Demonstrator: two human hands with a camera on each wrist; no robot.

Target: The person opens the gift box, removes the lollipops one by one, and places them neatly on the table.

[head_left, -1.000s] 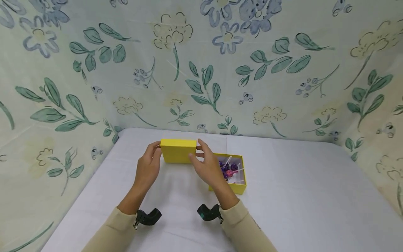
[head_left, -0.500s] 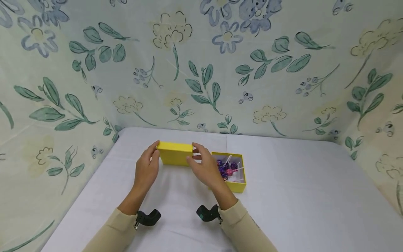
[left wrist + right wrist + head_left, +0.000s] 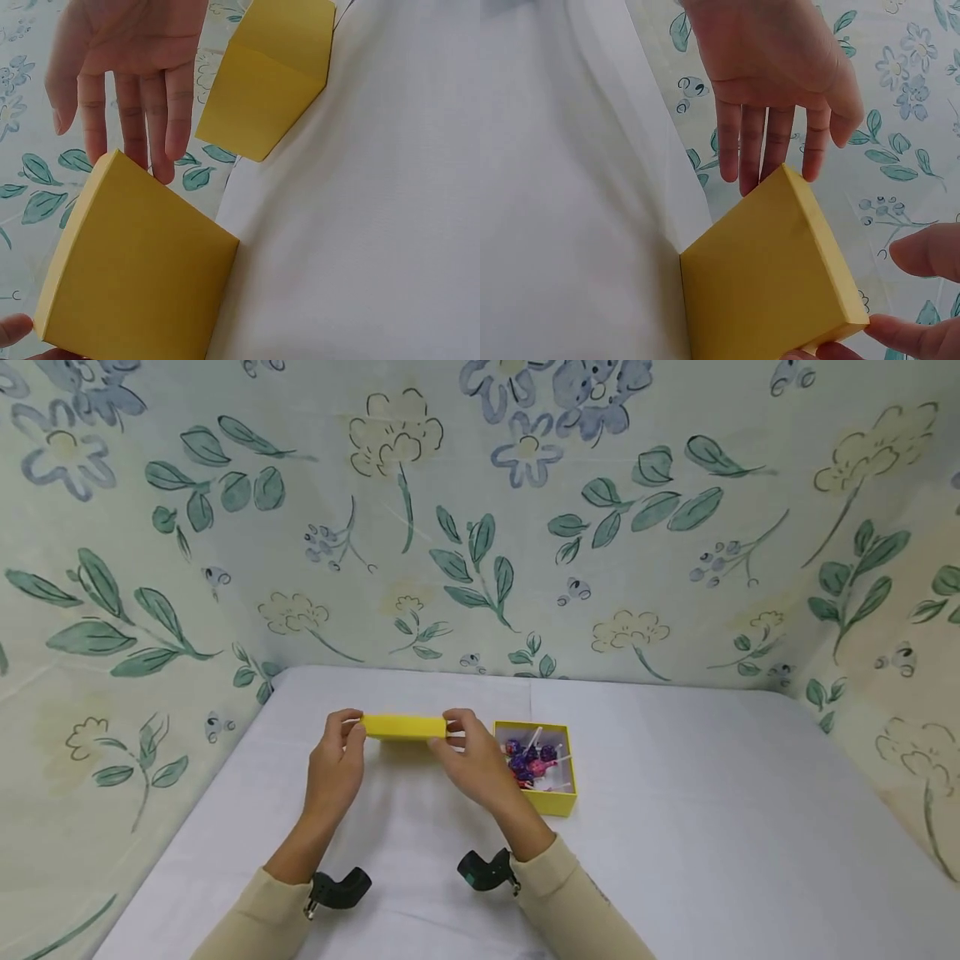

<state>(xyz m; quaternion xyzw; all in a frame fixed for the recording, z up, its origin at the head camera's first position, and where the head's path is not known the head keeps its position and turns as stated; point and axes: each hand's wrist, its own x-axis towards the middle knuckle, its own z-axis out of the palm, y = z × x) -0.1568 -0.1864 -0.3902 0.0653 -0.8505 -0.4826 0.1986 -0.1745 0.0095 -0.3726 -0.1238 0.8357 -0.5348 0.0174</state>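
Observation:
Between my hands, a yellow box lid is held over the table, its narrow side towards me. My left hand grips its left end by the fingertips. On the right end are the fingertips of my right hand. In the left wrist view, the lid's broad face shows, with the right hand's fairly straight fingers at its far edge. The right wrist view shows the left hand touching the opposite edge. A matching open yellow box, holding purple and pink lollipops, stands beside my right forearm.
A white cloth covers the table. Flower-patterned fabric hangs behind it and at both sides. Black wrist-camera mounts stick out inward from both sleeves, low over the cloth.
The lid has tilted, so its broad front face has nearly gone from the head view. Both hands have moved with it slightly left and nearer. The head view has shifted a little too.

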